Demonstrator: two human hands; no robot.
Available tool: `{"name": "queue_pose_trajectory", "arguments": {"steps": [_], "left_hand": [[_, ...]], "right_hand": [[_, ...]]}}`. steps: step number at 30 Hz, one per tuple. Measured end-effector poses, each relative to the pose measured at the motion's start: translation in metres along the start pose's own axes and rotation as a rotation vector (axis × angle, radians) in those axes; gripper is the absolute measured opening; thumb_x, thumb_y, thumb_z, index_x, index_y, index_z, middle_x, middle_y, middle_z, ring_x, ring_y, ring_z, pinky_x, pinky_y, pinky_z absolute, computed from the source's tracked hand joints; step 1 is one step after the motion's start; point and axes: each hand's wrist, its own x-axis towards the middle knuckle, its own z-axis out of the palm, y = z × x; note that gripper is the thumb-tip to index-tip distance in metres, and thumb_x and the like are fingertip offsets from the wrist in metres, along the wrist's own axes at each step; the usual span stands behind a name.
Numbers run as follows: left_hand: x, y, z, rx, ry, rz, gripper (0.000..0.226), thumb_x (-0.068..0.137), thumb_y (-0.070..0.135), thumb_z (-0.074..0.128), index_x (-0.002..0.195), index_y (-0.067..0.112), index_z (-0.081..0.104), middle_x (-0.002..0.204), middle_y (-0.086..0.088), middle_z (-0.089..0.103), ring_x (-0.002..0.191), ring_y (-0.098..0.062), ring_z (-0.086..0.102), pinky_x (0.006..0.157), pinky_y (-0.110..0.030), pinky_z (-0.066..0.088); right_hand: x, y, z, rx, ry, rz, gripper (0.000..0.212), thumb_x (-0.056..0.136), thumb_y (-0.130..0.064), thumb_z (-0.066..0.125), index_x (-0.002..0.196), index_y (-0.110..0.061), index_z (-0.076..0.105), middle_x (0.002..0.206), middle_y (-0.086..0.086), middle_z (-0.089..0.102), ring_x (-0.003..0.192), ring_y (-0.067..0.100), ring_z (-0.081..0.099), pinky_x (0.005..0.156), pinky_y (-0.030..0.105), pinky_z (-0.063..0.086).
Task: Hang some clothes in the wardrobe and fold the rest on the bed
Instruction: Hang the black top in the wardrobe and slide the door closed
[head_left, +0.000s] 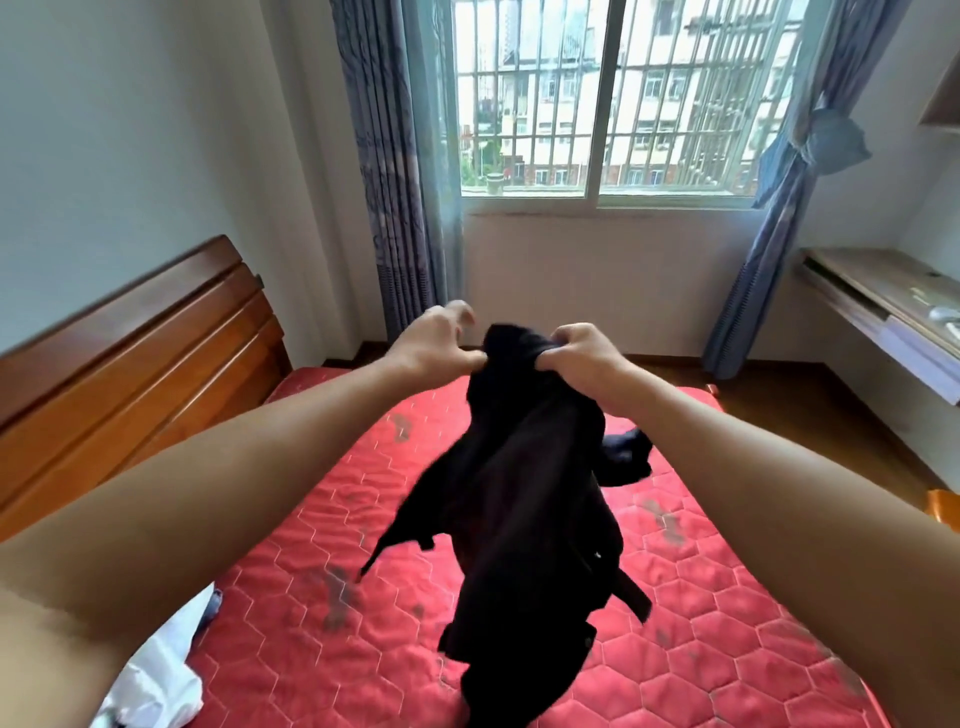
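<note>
Forearms hold black garment over red mattress; right hand clutches its top, left hand unclear.

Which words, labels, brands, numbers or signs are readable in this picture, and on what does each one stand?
None can be read.
The black garment that the right hand grips shows no print or tag.
The red mattress bears only quilting and dark stains.
Small items on the desk are too blurred to read.

Bright daylight from the window beyond the grip, black garment below it motion-blurred, wide-angle bending at edges
</note>
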Motion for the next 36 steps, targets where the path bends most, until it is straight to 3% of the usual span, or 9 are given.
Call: {"name": "queue_pose_trajectory", "arguments": {"steps": [3,8,13,16,21,25,28,32,36], "left_hand": [[-0.007,0.01,0.022,0.028,-0.199,0.236,0.082,0.071,0.017,0.076,0.145,0.031,0.044,0.137,-0.003,0.046,0.127,-0.016,0.047,0.112,-0.032,0.04],[-0.01,0.024,0.054,-0.267,-0.495,0.187,0.068,0.074,0.006,0.074,0.135,0.026,0.052,0.118,0.002,0.062,0.11,-0.017,0.063,0.094,-0.032,0.054],[-0.003,0.045,0.089,-0.061,-0.239,0.257,0.027,0.078,0.009,0.062,0.102,0.022,0.064,0.093,0.002,0.066,0.094,-0.026,0.066,0.073,-0.031,0.05],[0.007,0.055,0.083,-0.054,-0.104,0.243,0.03,0.079,0.006,0.054,0.103,0.019,0.067,0.094,-0.002,0.069,0.09,-0.022,0.064,0.074,-0.027,0.047],[0.005,0.071,0.062,-0.096,-0.179,0.274,0.04,0.075,0.004,0.042,0.106,0.028,0.053,0.079,0.001,0.062,0.063,-0.014,0.056,0.054,-0.024,0.039],[-0.002,0.057,0.023,-0.141,-0.064,0.172,0.043,0.073,0.0,0.034,0.103,0.026,0.052,0.069,-0.002,0.055,0.049,-0.016,0.047,0.045,-0.024,0.037],[-0.01,0.05,-0.015,-0.086,0.012,0.178,0.043,0.072,0.0,0.034,0.102,0.024,0.053,0.064,-0.003,0.053,0.046,-0.017,0.044,0.043,-0.026,0.038],[-0.025,0.019,-0.063,0.283,0.046,0.247,0.039,0.075,0.005,0.041,0.108,0.025,0.048,0.062,0.0,0.053,0.056,-0.022,0.052,0.057,-0.036,0.049],[-0.043,-0.026,-0.096,0.63,0.006,0.314,0.039,0.089,0.031,0.051,0.126,0.027,0.04,0.07,-0.001,0.058,0.065,-0.027,0.061,0.064,-0.041,0.054]], "right_hand": [[-0.008,-0.007,0.009,-0.058,-0.091,0.048,0.026,0.072,-0.007,0.074,0.096,-0.009,0.066,0.079,0.007,0.064,0.071,0.021,0.062,0.064,0.031,0.051],[-0.014,0.0,-0.016,-0.062,-0.114,0.16,0.045,0.075,-0.01,0.072,0.115,-0.016,0.051,0.1,0.009,0.059,0.081,0.019,0.059,0.061,0.03,0.048],[-0.019,0.015,-0.035,0.062,-0.05,0.163,0.043,0.078,-0.009,0.069,0.116,-0.015,0.049,0.099,0.009,0.055,0.081,0.018,0.055,0.063,0.03,0.047],[-0.025,0.038,-0.043,0.048,-0.051,0.143,0.049,0.07,-0.014,0.069,0.114,-0.022,0.048,0.102,0.014,0.061,0.078,0.019,0.057,0.065,0.033,0.048],[-0.042,0.083,-0.008,0.126,-0.016,0.026,0.044,0.071,-0.029,0.069,0.111,-0.016,0.057,0.105,0.018,0.069,0.088,0.022,0.067,0.079,0.049,0.055],[-0.052,0.122,0.031,-0.019,0.042,-0.049,0.008,0.087,-0.018,0.07,0.091,-0.017,0.063,0.087,0.0,0.069,0.079,0.019,0.063,0.065,0.022,0.046],[-0.054,0.131,0.055,0.075,0.022,0.049,0.011,0.094,-0.017,0.069,0.084,-0.013,0.065,0.075,-0.002,0.065,0.067,0.016,0.057,0.055,0.019,0.04],[-0.03,0.105,0.056,0.205,-0.014,0.151,0.022,0.097,-0.032,0.066,0.1,-0.011,0.06,0.096,0.011,0.07,0.08,0.022,0.066,0.07,0.038,0.052],[-0.008,0.049,0.035,0.051,0.048,0.06,0.03,0.097,-0.035,0.064,0.107,-0.014,0.046,0.101,0.012,0.064,0.082,0.024,0.061,0.071,0.039,0.051]]}}
